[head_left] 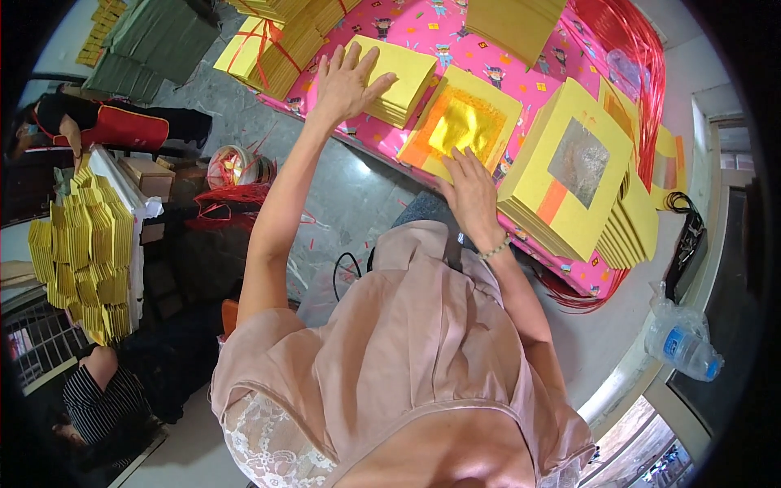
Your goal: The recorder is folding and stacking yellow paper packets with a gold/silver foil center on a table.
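Observation:
My left hand [348, 88] lies with its fingers spread on the left edge of a short stack of plain yellow paper [403, 73]. In front of me, my right hand [472, 193] rests with outstretched fingers on the near edge of yellow joss paper [508, 110] that bears a shiny gold foil square [464, 122] and an orange band. Neither hand grips anything. Just right of my right hand stands a thick stack of yellow joss paper [529, 175], its top sheet carrying a silver foil square [580, 163].
A pink patterned cloth [423, 28] covers the table. Red-string-tied yellow bundles [264, 53] stand far left; red strands [643, 81] hang at right. A bucket [236, 167] sits on the floor. Two people are at left beside stacked yellow paper [85, 244]. A plastic bottle [687, 350] lies at right.

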Demonstrator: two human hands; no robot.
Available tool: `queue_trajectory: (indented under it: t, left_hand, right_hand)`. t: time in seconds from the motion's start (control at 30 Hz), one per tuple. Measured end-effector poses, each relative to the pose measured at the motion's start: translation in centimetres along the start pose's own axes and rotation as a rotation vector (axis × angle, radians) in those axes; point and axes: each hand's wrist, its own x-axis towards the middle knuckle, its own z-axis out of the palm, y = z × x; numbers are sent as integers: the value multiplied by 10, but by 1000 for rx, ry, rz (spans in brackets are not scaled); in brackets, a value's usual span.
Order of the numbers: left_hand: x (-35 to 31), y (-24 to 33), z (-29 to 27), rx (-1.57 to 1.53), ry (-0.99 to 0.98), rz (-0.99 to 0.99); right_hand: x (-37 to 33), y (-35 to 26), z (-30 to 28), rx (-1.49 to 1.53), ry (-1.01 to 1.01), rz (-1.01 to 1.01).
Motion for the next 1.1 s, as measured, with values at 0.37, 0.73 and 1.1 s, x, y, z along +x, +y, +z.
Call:
queue_trajectory:
  t: [0.37,0.73,1.1]
  left_hand:
    - [-30,38,-64,-385,273,338]
    - [-91,58,-56,-784,-283,429]
    - [-87,76,-44,-884,-38,411]
  right_hand:
    - [3,-4,-5,108,79,53]
    - [-6,-47,-72,315,-63,67]
    - [-1,-54,-127,384,-109,13]
